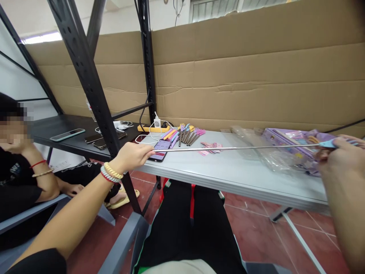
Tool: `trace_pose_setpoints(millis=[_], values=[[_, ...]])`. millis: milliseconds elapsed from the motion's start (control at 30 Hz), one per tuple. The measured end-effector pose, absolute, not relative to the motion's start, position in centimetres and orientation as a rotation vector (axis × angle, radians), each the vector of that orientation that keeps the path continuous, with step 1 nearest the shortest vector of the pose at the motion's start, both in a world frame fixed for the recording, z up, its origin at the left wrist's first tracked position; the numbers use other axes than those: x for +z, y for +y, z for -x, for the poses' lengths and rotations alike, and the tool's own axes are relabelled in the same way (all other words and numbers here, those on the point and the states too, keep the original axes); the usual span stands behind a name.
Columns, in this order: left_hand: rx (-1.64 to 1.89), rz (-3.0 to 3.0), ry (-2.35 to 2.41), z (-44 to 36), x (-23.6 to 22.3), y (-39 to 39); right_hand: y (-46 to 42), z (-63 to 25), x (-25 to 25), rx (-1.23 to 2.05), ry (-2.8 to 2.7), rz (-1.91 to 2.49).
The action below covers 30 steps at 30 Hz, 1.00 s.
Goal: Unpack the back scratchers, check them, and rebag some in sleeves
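Between my two hands a thin metal telescopic back scratcher (228, 148) is stretched out nearly level above the table. My left hand (135, 155) pinches its left end, with the fingers closed. Around its light-blue end (327, 143) my right hand (343, 152) is closed, and part of that end is hidden by the fingers. Behind the rod lies a row of similar pieces with yellow, blue and pink claw-shaped heads (191, 134). Coloured handles (170, 136) lie beside them, next to a phone (161, 149). Small pink packets (211, 147) lie under the rod.
Clear plastic wrapping (273, 161) and a purple bag (285, 139) lie on the right of the white table (199, 167). A yellow power strip (154, 129) stands by a black rack post (85, 76). A seated person (19, 163) is at the left, near a black table (71, 123) with phones.
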<state>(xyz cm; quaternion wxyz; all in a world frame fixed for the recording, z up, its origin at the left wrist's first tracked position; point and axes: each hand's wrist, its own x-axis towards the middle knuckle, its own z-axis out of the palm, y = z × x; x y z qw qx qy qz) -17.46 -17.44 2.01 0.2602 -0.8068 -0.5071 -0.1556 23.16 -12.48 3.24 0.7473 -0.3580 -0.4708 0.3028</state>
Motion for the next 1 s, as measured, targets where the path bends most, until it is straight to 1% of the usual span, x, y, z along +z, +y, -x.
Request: trace_pose_setpoints(millis=[167,267,400,500,667,767,833,933,1000], values=[[-0.404,2.123,-1.457,18.8,3.3,-17.3,-11.7,-29.1,4.4,0.564,-0.944,0.875],[-0.325,1.972,-1.642,19.5,3.7,-16.9,-10.2,-32.8,4.8,0.443,-0.692,0.972],[-0.258,1.817,-1.759,20.2,3.8,-16.6,-8.5,-33.9,4.9,0.457,-0.435,1.019],[-0.24,1.849,-1.743,18.2,3.7,-16.3,-8.2,-30.0,4.3,0.517,-0.463,0.96],[-0.371,2.031,-1.6,9.0,3.8,-16.3,-9.8,-16.1,1.1,0.69,-0.938,0.78],[-0.475,2.046,-1.605,5.4,3.7,-16.5,-11.1,-10.2,-0.6,0.805,-0.851,0.655],[-0.555,2.073,-1.603,5.2,3.6,-16.4,-11.6,-9.3,-1.1,0.913,-0.824,0.596],[-0.673,2.244,-1.589,6.3,2.9,-16.0,-11.8,-10.7,-0.7,1.081,-0.899,0.467],[-0.7,2.384,-1.59,6.6,2.1,-15.7,-12.0,-11.8,-0.2,1.131,-0.892,0.347]])
